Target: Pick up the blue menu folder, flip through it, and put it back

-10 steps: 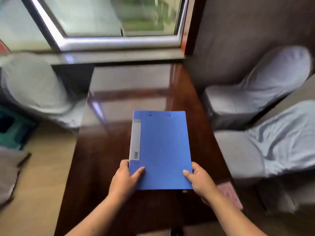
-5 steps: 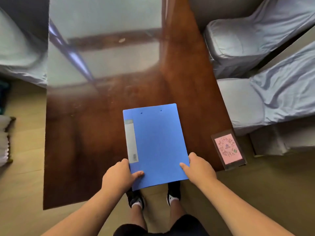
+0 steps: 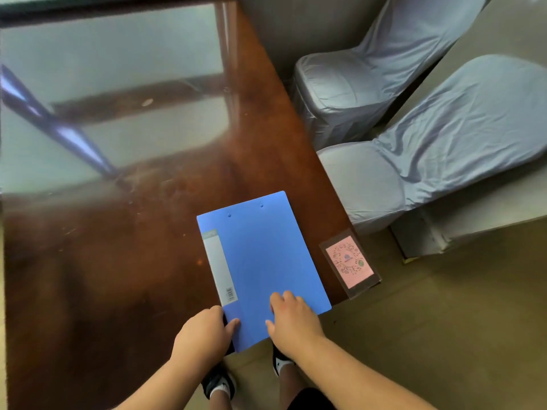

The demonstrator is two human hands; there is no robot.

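The blue menu folder [image 3: 263, 261] is closed, with a grey label strip along its left side, and its near end juts past the front edge of the glossy brown table [image 3: 118, 276]. My left hand [image 3: 204, 335] grips the folder's near left corner, thumb on top. My right hand [image 3: 291, 318] lies on the cover near the lower right, fingers spread flat on it. Whether the folder rests on the table or is held just above it cannot be told.
A pink QR-code card [image 3: 349, 261] in a clear sleeve lies at the table's right front corner, close to the folder. Two chairs in grey covers [image 3: 429, 161] stand to the right of the table. My feet [image 3: 219, 383] are below the table edge.
The folder has come toward me and tilted a little clockwise. My right hand has moved from the folder's right edge onto the cover. The view has tipped further down.
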